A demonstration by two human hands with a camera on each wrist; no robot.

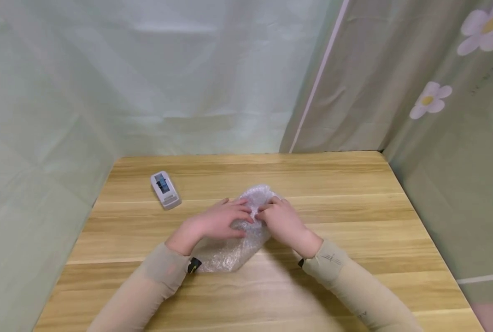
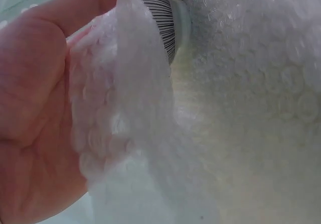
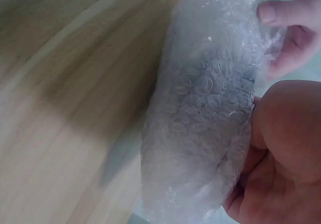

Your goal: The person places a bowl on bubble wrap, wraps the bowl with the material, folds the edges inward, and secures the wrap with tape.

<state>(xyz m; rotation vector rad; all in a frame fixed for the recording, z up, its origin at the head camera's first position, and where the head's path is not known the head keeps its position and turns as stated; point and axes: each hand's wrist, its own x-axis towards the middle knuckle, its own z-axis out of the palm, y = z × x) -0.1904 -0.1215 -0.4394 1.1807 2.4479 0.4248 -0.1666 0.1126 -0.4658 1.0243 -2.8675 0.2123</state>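
A sheet of clear bubble wrap (image 1: 225,256) lies across the middle of the table, folded up around something. Inside the fold, the left wrist view shows part of a rounded white thing with fine black stripes (image 2: 163,20); its kind is hidden. My left hand (image 1: 223,219) holds the wrap from the left, fingers spread over it and the thumb nearer me. A loose flap passes between thumb and palm in the left wrist view. From the right, my right hand (image 1: 285,223) grips the wrap's edge with curled fingers (image 3: 235,196), close to the left fingertips.
A small white and grey device with a dark window (image 1: 165,190) lies at the back left of the wooden table (image 1: 354,193). Pale curtains (image 1: 213,92) hang behind the table and on both sides.
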